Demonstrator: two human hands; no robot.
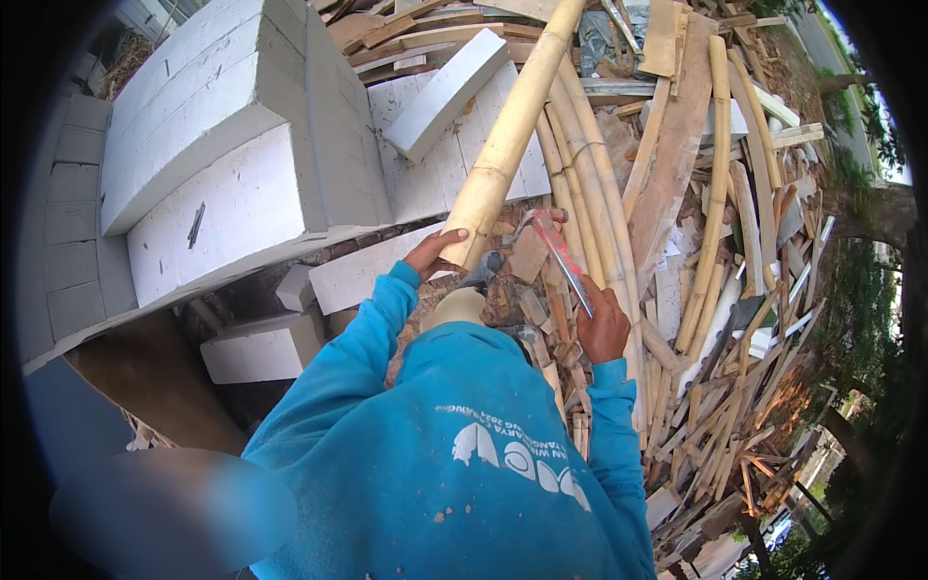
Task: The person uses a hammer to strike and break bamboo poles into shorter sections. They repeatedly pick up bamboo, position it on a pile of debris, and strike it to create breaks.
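Note:
My left hand [432, 253] is wrapped round the near end of a thick, pale yellow bamboo pole [505, 140], which slants up and away to the far right. In my right hand [604, 324] I grip a hammer [563, 249] with a worn red and silver handle. Its head points away from me, just right of the pole's end and apart from it. The pole's cut end sits in front of my body, above small rubble. Both my forearms are in blue sleeves.
Large white blocks [208, 126] are stacked at left, with a loose block [449, 92] lying beyond the pole. Several long bamboo poles [590, 164] lie to the right of the hammer. A wide plank [681, 145] and heaps of scrap wood [725, 425] cover the ground farther right.

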